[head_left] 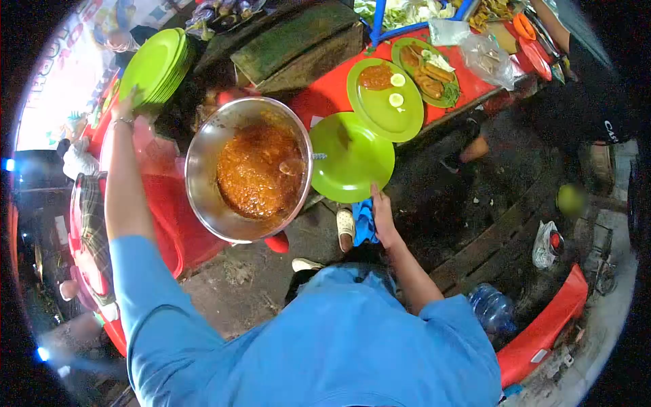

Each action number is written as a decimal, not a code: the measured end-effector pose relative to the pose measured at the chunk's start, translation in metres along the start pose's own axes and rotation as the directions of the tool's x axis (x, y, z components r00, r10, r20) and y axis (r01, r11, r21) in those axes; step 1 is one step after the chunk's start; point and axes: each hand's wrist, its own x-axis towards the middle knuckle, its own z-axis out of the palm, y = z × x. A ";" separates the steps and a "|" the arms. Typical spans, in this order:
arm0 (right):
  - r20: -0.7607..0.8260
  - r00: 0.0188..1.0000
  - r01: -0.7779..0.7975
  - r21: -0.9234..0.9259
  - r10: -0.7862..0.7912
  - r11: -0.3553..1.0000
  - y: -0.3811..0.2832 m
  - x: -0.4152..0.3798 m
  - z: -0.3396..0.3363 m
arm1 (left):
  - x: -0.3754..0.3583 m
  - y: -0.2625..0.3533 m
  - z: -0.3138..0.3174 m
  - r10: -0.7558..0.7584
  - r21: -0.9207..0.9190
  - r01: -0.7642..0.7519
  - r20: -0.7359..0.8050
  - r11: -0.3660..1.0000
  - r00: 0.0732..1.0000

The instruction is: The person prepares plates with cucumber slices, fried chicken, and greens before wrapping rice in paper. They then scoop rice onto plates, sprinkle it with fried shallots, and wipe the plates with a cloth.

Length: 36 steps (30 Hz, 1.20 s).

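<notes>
A stack of green plates [154,66] stands at the upper left, and my left hand [127,103] touches its lower left edge; whether it grips a plate cannot be made out. My right hand [382,216] holds an empty green plate [351,157] by its near rim, fingers hidden under it. Left of that plate is a steel bowl [203,169] of orange-red sauce [260,173] with a spoon in it. Beyond lies a green plate [380,112] with sauce and two egg halves, and behind it another plate [434,95] holds fried food and greens.
A red-covered table [325,88] runs to the upper right, with plastic bags [487,60] and a blue-framed vegetable case. At the right edge stands a person in dark clothes [576,108]. A water bottle [489,307] and a red bench [546,329] are at the lower right.
</notes>
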 end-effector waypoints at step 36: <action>0.400 0.235 0.693 -0.708 -0.886 -0.136 -0.052 -0.216 0.138 | -0.699 0.091 -0.043 0.420 -0.975 -0.086 0.008 0.206 0.908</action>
